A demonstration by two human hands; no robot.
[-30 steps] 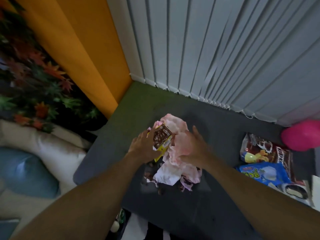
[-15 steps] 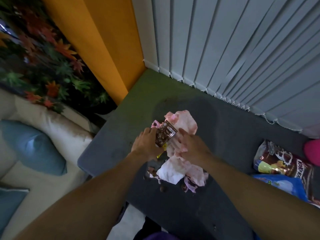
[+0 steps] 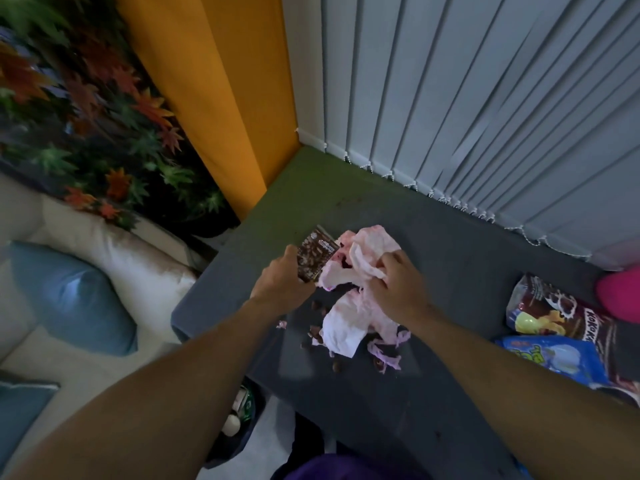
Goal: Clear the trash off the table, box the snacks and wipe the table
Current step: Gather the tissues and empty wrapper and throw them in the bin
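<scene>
Over on the left sits a pale couch with a blue pillow on it. Behind the couch is a plant with red, orange and green leaves. Next to the plant is an orange wall, and then long white blinds hang down to the far edge of the grey desk. Down by the near left corner of the desk I can see a dark bin on the floor with some things in it.

My left grip is curled round a brown snack wrapper and holds it by its lower end. The wrapper is just beside the pile of pink and white tissue, which lies crumpled in the middle of the desk. Little brown crumbs and pink scraps lie around the pile. My right grip is bunched into the top of the tissue, with the fingers pinching it.

Further right, well apart from the mess, a brown cereal bag lies flat on the desk. A blue snack bag lies touching it on the near side. At the right edge is something round and bright pink; I cannot tell what it is.
</scene>
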